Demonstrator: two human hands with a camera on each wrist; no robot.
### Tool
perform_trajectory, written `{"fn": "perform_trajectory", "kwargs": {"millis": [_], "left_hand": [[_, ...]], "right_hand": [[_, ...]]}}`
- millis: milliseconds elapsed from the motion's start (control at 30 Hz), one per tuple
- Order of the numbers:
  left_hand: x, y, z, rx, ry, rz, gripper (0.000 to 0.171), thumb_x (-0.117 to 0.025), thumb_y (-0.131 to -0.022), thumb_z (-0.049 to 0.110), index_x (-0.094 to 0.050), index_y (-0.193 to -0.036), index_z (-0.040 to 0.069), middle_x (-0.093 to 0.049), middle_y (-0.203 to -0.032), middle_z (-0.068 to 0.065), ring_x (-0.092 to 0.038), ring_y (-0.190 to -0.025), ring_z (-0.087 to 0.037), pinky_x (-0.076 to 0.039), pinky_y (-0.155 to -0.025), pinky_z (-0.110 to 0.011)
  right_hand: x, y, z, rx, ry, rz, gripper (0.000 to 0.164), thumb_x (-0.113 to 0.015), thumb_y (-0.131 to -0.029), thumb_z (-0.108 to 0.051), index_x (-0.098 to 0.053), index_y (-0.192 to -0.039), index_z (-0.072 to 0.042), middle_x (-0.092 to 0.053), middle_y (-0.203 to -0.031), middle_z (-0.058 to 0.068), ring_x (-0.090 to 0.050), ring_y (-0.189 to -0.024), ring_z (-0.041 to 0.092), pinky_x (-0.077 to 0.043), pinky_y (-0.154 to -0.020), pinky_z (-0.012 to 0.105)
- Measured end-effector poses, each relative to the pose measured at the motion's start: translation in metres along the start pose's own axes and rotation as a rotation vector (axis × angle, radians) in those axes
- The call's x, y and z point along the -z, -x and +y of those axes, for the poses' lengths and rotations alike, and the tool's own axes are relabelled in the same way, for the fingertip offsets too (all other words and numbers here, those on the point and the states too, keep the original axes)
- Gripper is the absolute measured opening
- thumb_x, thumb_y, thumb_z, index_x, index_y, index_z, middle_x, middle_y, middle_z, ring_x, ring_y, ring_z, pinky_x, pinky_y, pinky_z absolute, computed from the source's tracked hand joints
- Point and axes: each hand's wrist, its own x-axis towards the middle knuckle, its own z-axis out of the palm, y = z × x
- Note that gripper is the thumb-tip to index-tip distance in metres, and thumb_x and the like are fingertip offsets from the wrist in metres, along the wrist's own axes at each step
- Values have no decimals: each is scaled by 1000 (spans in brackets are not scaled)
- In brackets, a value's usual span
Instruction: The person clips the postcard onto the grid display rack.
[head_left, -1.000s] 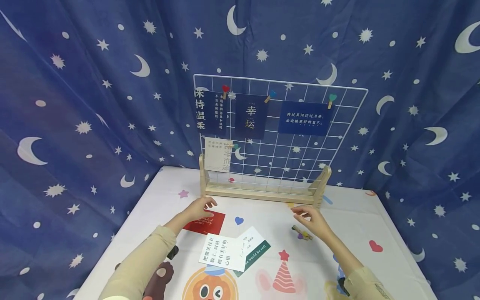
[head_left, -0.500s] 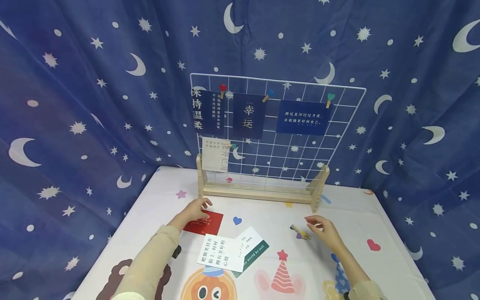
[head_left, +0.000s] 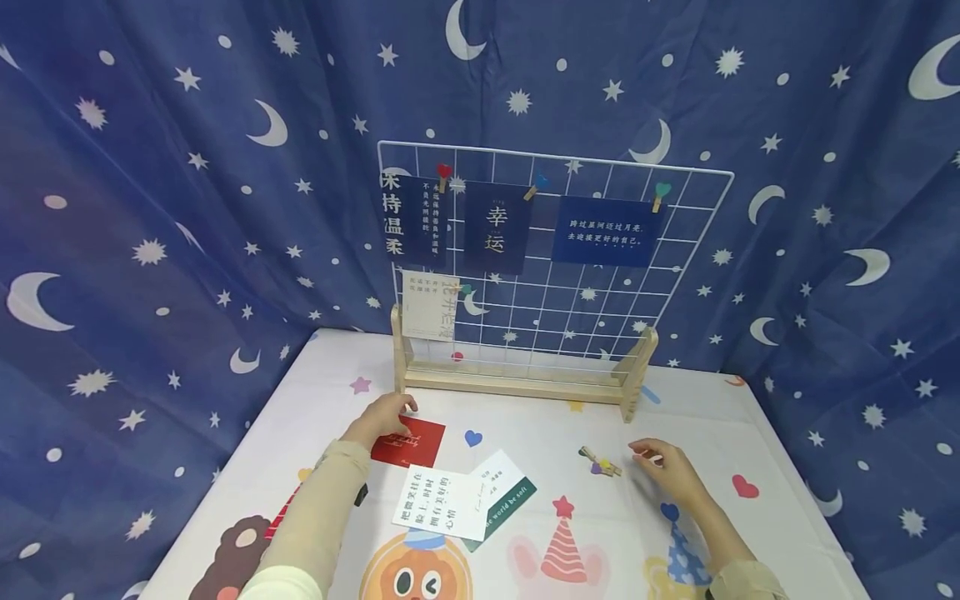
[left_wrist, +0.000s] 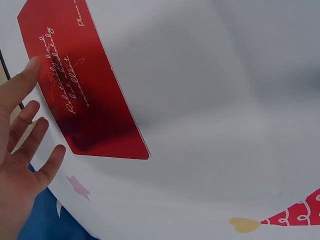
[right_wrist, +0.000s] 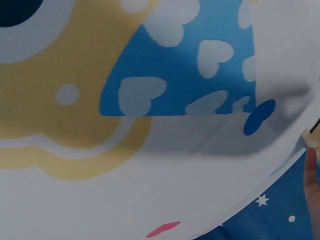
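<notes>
In the head view my left hand (head_left: 381, 419) hovers at the far left edge of a red card (head_left: 422, 443) lying on the table. The left wrist view has the fingers of that hand (left_wrist: 22, 150) loosely spread, the thumb tip overlapping the card (left_wrist: 95, 95) with its white script. My right hand (head_left: 667, 468) is held over the table, fingers relaxed, just right of a small pile of coloured wooden clothespins (head_left: 600, 463). Only a sliver of this hand (right_wrist: 312, 190) shows at the right edge of the right wrist view.
A white wire grid (head_left: 630, 296) on a wooden base (head_left: 510, 386) stands at the back. Clipped to it are three dark blue cards (head_left: 497, 229) and a cream card (head_left: 427, 308). Two white cards (head_left: 438, 502) overlap a green card (head_left: 513, 506) at front centre.
My right hand has moved right and toward me, from behind the clothespins to beside them. My left hand stays by the red card, shifting slightly left.
</notes>
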Motion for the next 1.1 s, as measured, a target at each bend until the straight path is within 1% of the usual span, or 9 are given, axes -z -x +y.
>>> {"fn": "perform_trajectory", "kwargs": {"millis": [133, 267, 367, 567, 667, 767, 967, 1033, 1100], "left_hand": [[0, 1, 5, 29, -72, -60, 44, -81, -70, 10, -62, -110, 11, -59, -114, -16, -52, -107, -33, -44, -93, -54], [0, 4, 11, 33, -107, -86, 47, -84, -68, 12, -60, -109, 13, -53, -117, -18, -50, -103, -37, -45, -90, -56], [-2, 6, 12, 35, -134, -97, 50, -85, -66, 12, -58, -107, 14, -50, -114, -17, -49, -97, -36, -47, -85, -54], [-5, 4, 11, 26, -181, -107, 50, -87, -62, 13, -55, -101, 15, -51, -104, -10, -49, -95, -31, -46, -84, -50], [-4, 5, 10, 15, -208, -107, 50, -88, -61, 16, -55, -98, 13, -54, -98, -9, -50, -95, -29, -44, -85, -51], [0, 9, 10, 27, -224, -118, 50, -88, -62, 21, -54, -97, 11, -57, -95, -9, -51, -92, -28, -44, -85, -51], [7, 14, 2, 103, -184, -195, 55, -86, -65, 25, -55, -105, 5, -59, -93, -9, -54, -87, -24, -49, -88, -43], [9, 15, -3, 91, -156, -200, 57, -85, -67, 24, -52, -109, 3, -60, -96, -11, -55, -90, -25, -48, -91, -42], [14, 24, -6, 37, -139, -172, 59, -84, -69, 23, -49, -112, 1, -60, -99, -11, -56, -93, -24, -47, -95, -39]], "right_hand": [[0, 0, 3, -28, 4, -37, 19, -61, -89, -6, -67, -106, 1, -69, -101, 16, -62, -86, 21, -53, -73, 31], [-1, 0, 4, -28, -3, -43, 18, -61, -88, -4, -67, -105, 2, -69, -101, 17, -62, -86, 24, -54, -73, 34], [-1, -2, 3, -30, 1, -51, 18, -62, -88, -5, -67, -104, 1, -69, -101, 17, -63, -87, 26, -54, -75, 38], [-1, -8, -4, -44, -2, -89, 20, -60, -89, -5, -65, -107, 2, -67, -104, 18, -61, -92, 29, -52, -81, 48], [-2, -10, -8, -43, -8, -100, 20, -60, -89, -5, -65, -108, 2, -67, -106, 18, -60, -93, 29, -52, -81, 48], [-2, -12, -11, -32, -10, -103, 20, -60, -89, -4, -66, -107, 3, -67, -107, 19, -60, -93, 29, -52, -81, 47], [-5, -15, -12, -36, -17, -121, 19, -61, -89, -4, -66, -106, 2, -67, -107, 19, -60, -94, 29, -52, -81, 46], [-5, -15, -12, -25, -13, -124, 19, -61, -89, -4, -66, -105, 3, -67, -107, 20, -60, -94, 30, -52, -81, 47], [-5, -16, -12, -11, -9, -125, 18, -61, -88, -3, -66, -104, 3, -67, -107, 20, -60, -94, 31, -51, -82, 48]]}}
